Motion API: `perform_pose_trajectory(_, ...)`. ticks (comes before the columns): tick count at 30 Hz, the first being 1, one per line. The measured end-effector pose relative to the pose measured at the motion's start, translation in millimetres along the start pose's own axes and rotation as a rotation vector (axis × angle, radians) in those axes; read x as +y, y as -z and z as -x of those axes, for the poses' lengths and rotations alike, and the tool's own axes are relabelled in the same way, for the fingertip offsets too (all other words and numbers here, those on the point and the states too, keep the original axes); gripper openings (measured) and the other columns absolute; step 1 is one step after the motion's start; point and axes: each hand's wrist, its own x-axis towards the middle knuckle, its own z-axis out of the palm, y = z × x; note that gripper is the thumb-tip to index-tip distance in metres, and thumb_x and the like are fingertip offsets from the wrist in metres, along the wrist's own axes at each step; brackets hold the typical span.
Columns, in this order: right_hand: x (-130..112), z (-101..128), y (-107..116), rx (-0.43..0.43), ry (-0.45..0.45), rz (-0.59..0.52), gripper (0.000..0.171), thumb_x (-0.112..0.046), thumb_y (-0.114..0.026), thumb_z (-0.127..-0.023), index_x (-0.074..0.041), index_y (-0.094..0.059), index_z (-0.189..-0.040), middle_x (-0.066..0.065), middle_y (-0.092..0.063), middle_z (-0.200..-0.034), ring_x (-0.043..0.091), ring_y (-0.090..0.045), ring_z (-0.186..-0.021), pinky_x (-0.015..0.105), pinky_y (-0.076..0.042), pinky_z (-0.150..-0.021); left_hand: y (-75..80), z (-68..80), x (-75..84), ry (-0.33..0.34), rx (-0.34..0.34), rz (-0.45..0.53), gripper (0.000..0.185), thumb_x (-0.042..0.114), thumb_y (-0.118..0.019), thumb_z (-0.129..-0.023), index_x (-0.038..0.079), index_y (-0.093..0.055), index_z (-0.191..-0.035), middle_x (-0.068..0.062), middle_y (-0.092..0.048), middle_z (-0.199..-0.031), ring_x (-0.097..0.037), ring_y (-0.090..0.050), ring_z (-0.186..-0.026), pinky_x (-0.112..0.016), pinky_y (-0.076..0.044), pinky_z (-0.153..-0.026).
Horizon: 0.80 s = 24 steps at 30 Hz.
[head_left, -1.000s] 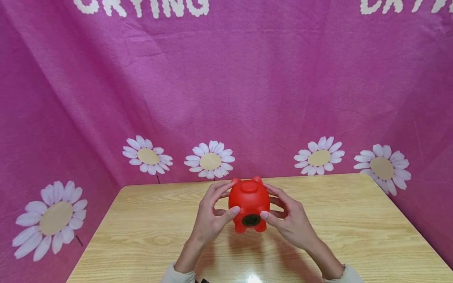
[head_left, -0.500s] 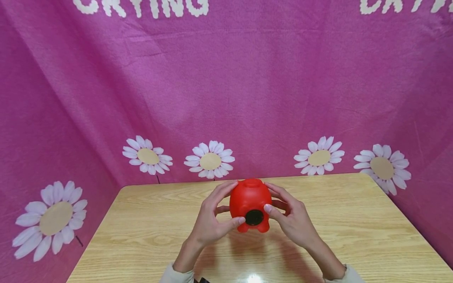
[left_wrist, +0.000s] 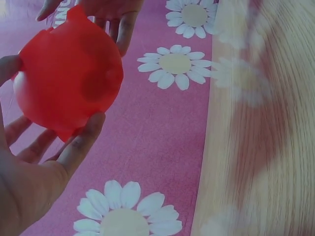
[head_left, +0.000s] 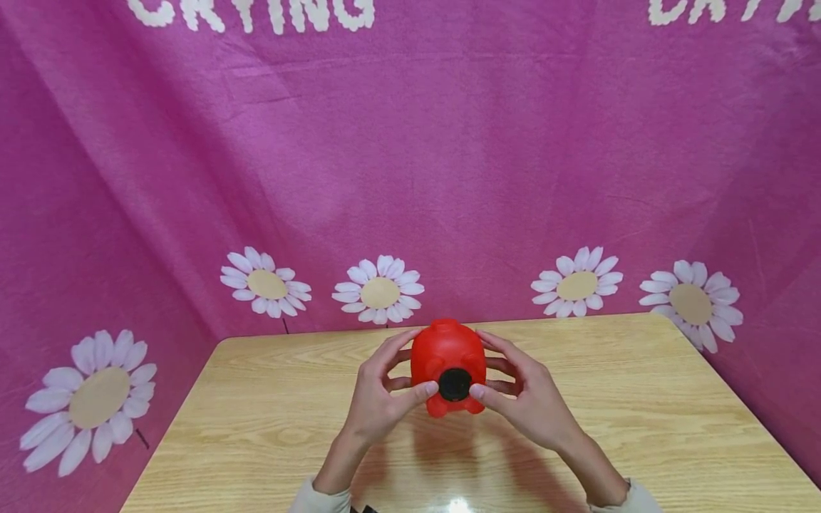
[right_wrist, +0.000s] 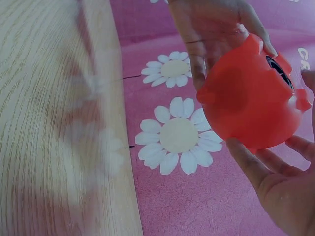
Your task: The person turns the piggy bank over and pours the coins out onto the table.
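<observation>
A red plastic piggy bank (head_left: 447,358) is held above the wooden table (head_left: 269,420), tipped so its belly with a round black plug (head_left: 454,384) faces me. My left hand (head_left: 378,388) grips its left side, thumb beside the plug. My right hand (head_left: 521,395) grips the right side, thumb on the plug's other edge. In the left wrist view the red piggy bank (left_wrist: 66,78) rests against my left hand's fingers (left_wrist: 78,142). The right wrist view shows the piggy bank (right_wrist: 251,101), with the plug (right_wrist: 279,71) at its far edge, held by my right hand's fingers (right_wrist: 251,164).
A pink cloth backdrop (head_left: 410,157) printed with white daisies (head_left: 378,288) hangs behind and around the table. White letters run along its top edge. Light sleeve cuffs (head_left: 311,499) show at the bottom.
Both hands have tipped the piggy bank further, so the black plug has risen and faces me more fully. The thumbs have closed in beside the plug.
</observation>
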Motion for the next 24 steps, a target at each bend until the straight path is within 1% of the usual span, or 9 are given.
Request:
perform_pose_trajectory(3,-0.3,-0.2,-0.5,-0.019,0.045,0.008,0.081,-0.009,-0.088,-0.088,-0.022,-0.051,-0.159,0.01,-0.057,-0.157,0.028,-0.069,-0.129,0.028,-0.065,-0.093,-0.7,0.2,1.6,0.025,0.024,0.02,0.069,0.016,-0.084,-0.09,0.018,-0.057,-0.154,-0.007,-0.062,-0.149,-0.035,-0.07,-0.122,-0.037,-0.069,-0.08)
perform_pose_trajectory(5,0.2,-0.2,-1.0,-0.025,0.07,0.024,0.087,-0.009,-0.091,-0.085,-0.025,-0.05,-0.16,0.007,-0.056,-0.157,0.029,-0.068,-0.13,0.028,-0.065,-0.094,-1.3,0.5,3.0,0.054,0.039,0.036,0.068,0.016,-0.083,-0.091,0.019,-0.057,-0.154,-0.007,-0.061,-0.15,-0.035,-0.07,-0.122,-0.037,-0.069,-0.079)
perform_pose_trajectory(7,0.8,-0.1,-1.8,-0.029,0.093,0.038,0.092,-0.009,-0.093,-0.082,-0.026,-0.048,-0.161,0.005,-0.056,-0.157,0.031,-0.067,-0.132,0.028,-0.064,-0.096,-1.9,0.9,3.8,0.082,0.053,0.046,0.067,0.015,-0.081,-0.092,0.016,-0.057,-0.155,-0.007,-0.06,-0.151,-0.036,-0.069,-0.122,-0.038,-0.069,-0.078)
perform_pose_trajectory(10,2.3,0.0,-3.7,-0.033,0.11,0.063,0.098,-0.011,-0.096,-0.079,-0.027,-0.046,-0.162,0.003,-0.056,-0.156,0.036,-0.066,-0.132,0.028,-0.064,-0.097,-2.7,1.5,5.5,0.117,0.078,0.026,0.065,0.018,-0.081,-0.093,0.015,-0.058,-0.154,-0.007,-0.061,-0.151,-0.035,-0.07,-0.121,-0.037,-0.069,-0.077)
perform_pose_trajectory(12,3.1,0.7,-5.4,-0.028,0.103,0.081,0.102,-0.014,-0.098,-0.077,-0.029,-0.045,-0.163,0.002,-0.057,-0.155,0.037,-0.065,-0.132,0.03,-0.064,-0.097,-3.5,2.0,7.2,0.137,0.093,-0.005,0.064,0.022,-0.081,-0.092,0.019,-0.06,-0.152,-0.005,-0.062,-0.15,-0.034,-0.07,-0.12,-0.035,-0.069,-0.077)
perform_pose_trajectory(14,3.6,1.6,-7.3,-0.02,0.087,0.099,0.104,-0.018,-0.1,-0.076,-0.03,-0.044,-0.163,0.001,-0.057,-0.154,0.036,-0.066,-0.132,0.032,-0.065,-0.096,-4.5,2.4,9.4,0.158,0.104,-0.035,0.062,0.026,-0.082,-0.092,0.025,-0.062,-0.15,-0.002,-0.064,-0.149,-0.032,-0.069,-0.12,-0.033,-0.069,-0.079)
perform_pose_trajectory(16,3.4,2.8,-9.5,-0.007,0.069,0.115,0.106,-0.021,-0.101,-0.074,-0.03,-0.043,-0.163,0.001,-0.058,-0.153,0.035,-0.066,-0.133,0.034,-0.066,-0.096,-5.8,2.5,11.4,0.181,0.111,-0.052,0.06,0.029,-0.083,-0.092,0.031,-0.063,-0.148,0.002,-0.064,-0.148,-0.031,-0.069,-0.12,-0.033,-0.068,-0.079)
perform_pose_trajectory(18,2.3,3.8,-11.7,0.009,0.056,0.129,0.107,-0.022,-0.102,-0.073,-0.027,-0.044,-0.163,0.002,-0.059,-0.153,0.033,-0.066,-0.132,0.035,-0.066,-0.095,-7.0,2.5,12.7,0.198,0.112,-0.064,0.059,0.031,-0.083,-0.092,0.033,-0.063,-0.147,0.003,-0.065,-0.146,-0.03,-0.069,-0.12,-0.032,-0.068,-0.079)
perform_pose_trajectory(24,-1.6,4.1,-17.0,0.059,0.042,0.166,0.108,-0.019,-0.103,-0.07,-0.021,-0.046,-0.161,0.005,-0.062,-0.149,0.03,-0.069,-0.128,0.03,-0.066,-0.092,-9.5,3.1,12.0,0.206,0.106,-0.076,0.063,0.031,-0.083,-0.093,0.024,-0.061,-0.151,-0.006,-0.065,-0.145,-0.031,-0.071,-0.118,-0.03,-0.067,-0.08)
